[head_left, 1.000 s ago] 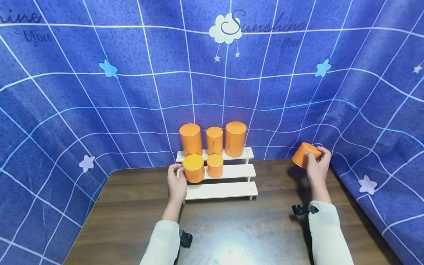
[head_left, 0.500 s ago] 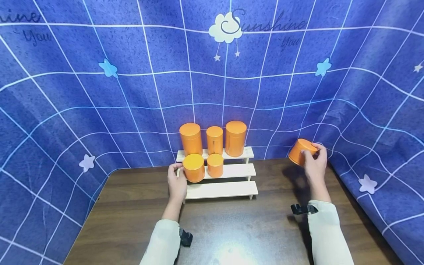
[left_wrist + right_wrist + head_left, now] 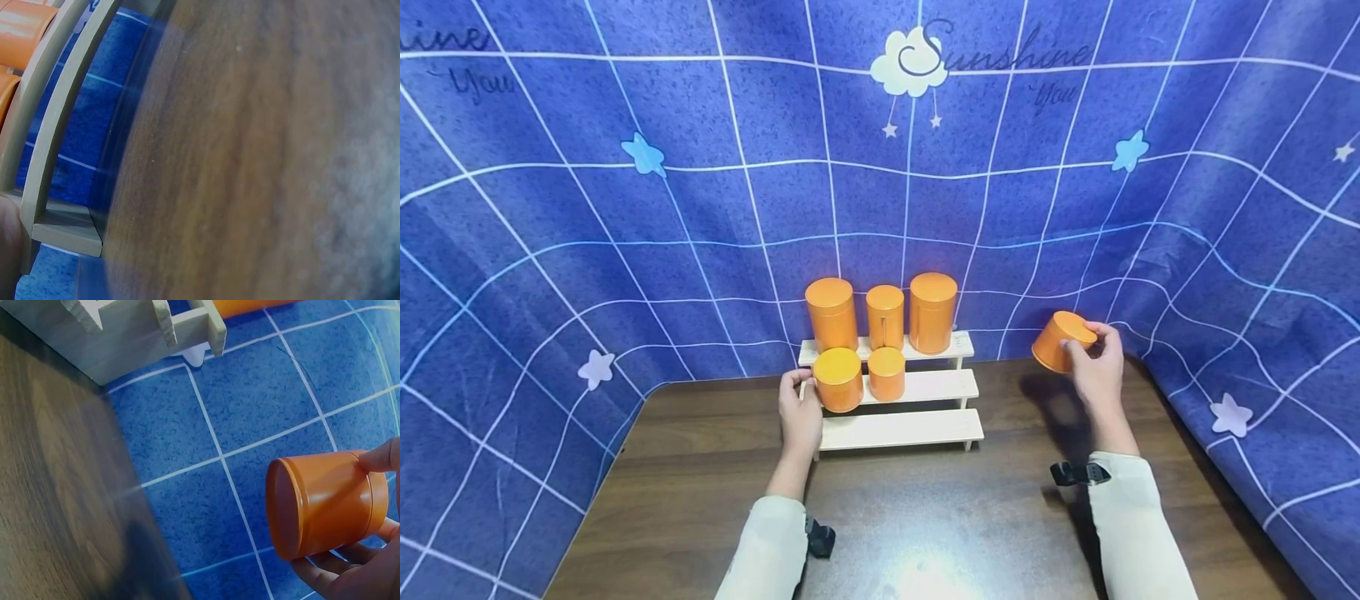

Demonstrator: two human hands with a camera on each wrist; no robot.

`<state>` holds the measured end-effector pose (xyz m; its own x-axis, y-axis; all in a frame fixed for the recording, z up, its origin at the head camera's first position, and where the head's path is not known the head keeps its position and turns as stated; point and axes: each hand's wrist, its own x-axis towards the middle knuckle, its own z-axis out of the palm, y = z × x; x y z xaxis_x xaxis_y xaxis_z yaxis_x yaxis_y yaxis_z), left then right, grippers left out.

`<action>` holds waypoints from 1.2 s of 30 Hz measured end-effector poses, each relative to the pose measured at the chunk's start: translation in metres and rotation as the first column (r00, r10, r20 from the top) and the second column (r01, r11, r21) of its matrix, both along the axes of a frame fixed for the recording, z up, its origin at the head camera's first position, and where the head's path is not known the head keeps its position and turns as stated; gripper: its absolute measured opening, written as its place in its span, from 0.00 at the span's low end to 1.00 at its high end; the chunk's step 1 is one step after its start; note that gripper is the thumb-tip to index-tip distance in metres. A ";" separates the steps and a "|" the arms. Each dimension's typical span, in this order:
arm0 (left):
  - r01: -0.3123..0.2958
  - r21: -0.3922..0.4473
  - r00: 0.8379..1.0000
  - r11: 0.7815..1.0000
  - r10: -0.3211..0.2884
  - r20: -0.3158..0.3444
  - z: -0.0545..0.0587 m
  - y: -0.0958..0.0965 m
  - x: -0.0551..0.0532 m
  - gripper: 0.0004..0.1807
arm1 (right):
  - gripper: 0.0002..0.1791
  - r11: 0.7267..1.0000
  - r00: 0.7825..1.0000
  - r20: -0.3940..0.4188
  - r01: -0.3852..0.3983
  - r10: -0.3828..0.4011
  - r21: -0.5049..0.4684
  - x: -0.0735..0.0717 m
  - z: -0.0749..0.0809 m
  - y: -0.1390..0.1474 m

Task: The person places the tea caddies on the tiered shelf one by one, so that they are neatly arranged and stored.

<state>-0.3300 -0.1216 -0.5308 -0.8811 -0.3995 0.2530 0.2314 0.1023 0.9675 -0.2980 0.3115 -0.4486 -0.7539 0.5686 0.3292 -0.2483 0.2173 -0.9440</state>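
Note:
My right hand (image 3: 1099, 364) grips a short orange tin canister (image 3: 1063, 340) above the table at the right, tilted in the head view. Thumb and fingers hold it around its lidded end in the right wrist view, and its round base faces the rack. At the left end of the pale wooden three-tier rack (image 3: 898, 430), my left hand (image 3: 801, 417) holds the rack's side, beside a wide orange canister (image 3: 838, 381) on the middle tier. Only a bit of a finger (image 3: 9, 234) shows against the rack in the left wrist view.
A smaller orange canister (image 3: 887, 375) stands on the middle tier. Three taller ones, a left canister (image 3: 832, 317), a narrow canister (image 3: 885, 319) and a right canister (image 3: 933, 315), line the top tier. A blue patterned curtain (image 3: 760, 208) surrounds the brown table (image 3: 700, 475).
My right hand has carried the canister leftward and slightly up, towards the rack, and the canister has tipped a little more upright. My left hand stays in place at the rack.

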 end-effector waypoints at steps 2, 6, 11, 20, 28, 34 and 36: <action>0.006 0.007 1.000 1.000 -0.006 -0.006 0.000 0.000 0.000 0.10 | 0.27 1.000 1.000 -0.004 -0.018 0.018 0.005 0.005 0.007 -0.005; 0.006 0.010 1.000 1.000 -0.006 0.002 0.000 -0.001 0.000 0.10 | 0.27 0.999 0.999 0.005 -0.031 0.031 0.025 0.010 0.013 -0.011; -0.005 0.004 1.000 1.000 0.005 0.021 -0.001 -0.001 0.000 0.10 | 0.26 0.998 0.999 0.028 -0.040 0.038 0.040 0.012 0.015 -0.014; 0.002 0.005 0.999 1.000 -0.002 0.034 0.000 -0.002 0.000 0.11 | 0.26 0.996 0.998 0.055 -0.046 0.042 0.081 -0.001 -0.003 -0.007; -0.012 -0.001 1.000 1.000 0.012 0.029 -0.002 -0.002 0.000 0.11 | 0.26 0.992 0.994 0.080 -0.083 0.075 0.096 0.003 0.001 -0.016; 0.001 0.013 1.000 1.000 -0.001 0.028 -0.001 -0.002 0.000 0.11 | 0.27 0.987 0.988 0.108 -0.119 0.108 0.110 0.002 0.002 -0.021; 0.007 0.017 1.000 1.000 -0.007 0.030 -0.001 -0.002 0.000 0.11 | 0.27 0.984 0.986 0.113 -0.133 0.119 0.121 0.001 0.001 -0.022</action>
